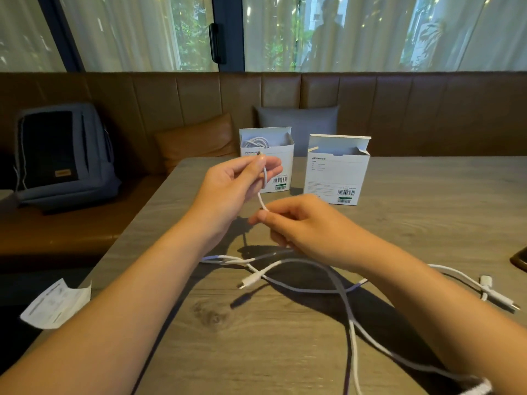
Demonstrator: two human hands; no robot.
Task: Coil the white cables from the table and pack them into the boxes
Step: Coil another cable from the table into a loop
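Left hand (239,181) pinches cable (263,192) upright (plug topmost).

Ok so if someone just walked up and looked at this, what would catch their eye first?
Most likely the two hands in the middle: the left hand pinches one end of a white cable up high, while the right hand grips it just below. Behind them stand two open white boxes, the left box already holding a coiled cable, the right box showing none. Loose white cables sprawl across the wooden table nearer the person.
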